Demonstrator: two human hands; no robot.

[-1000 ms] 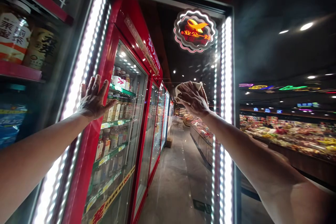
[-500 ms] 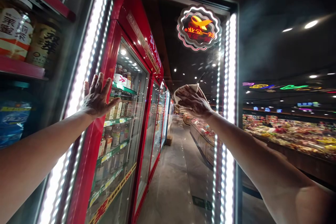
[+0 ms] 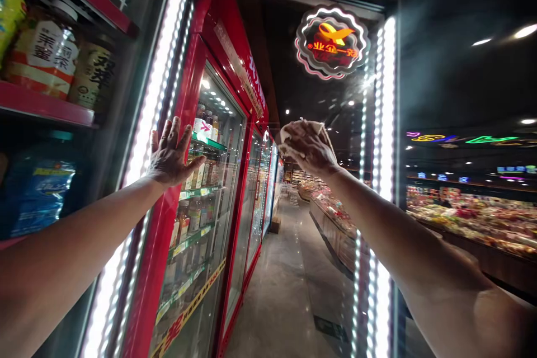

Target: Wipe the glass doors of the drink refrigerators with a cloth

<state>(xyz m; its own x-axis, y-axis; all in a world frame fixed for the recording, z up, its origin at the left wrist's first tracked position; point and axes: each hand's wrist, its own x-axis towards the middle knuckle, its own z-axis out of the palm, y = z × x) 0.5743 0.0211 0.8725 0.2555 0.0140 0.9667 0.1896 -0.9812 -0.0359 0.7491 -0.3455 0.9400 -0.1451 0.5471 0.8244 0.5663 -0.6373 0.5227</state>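
Note:
A glass door [image 3: 302, 268] with bright LED strips down both sides stands in front of me. My left hand [image 3: 172, 154] lies flat against the glass near the left strip, fingers spread and holding nothing. Under my right hand [image 3: 308, 148] is a pale cloth [image 3: 325, 133], pressed to the pane right of the middle; parts of the cloth show past the fingers. A lit round sign [image 3: 331, 42] with reversed lettering hangs at the top of the glass, above my right hand.
At the left, shelves hold bottled drinks [image 3: 52, 56] and a blue pack [image 3: 42, 193]. Beyond the glass, red drink coolers [image 3: 191, 95] line an aisle floor [image 3: 289, 246]. A long display counter [image 3: 335, 229] runs along the aisle's right, and more goods [image 3: 474, 212] lie farther right.
The view has shifted a little left, so the door and sign sit farther right. My right hand has moved slightly left across the glass with the cloth. My left hand stays in place.

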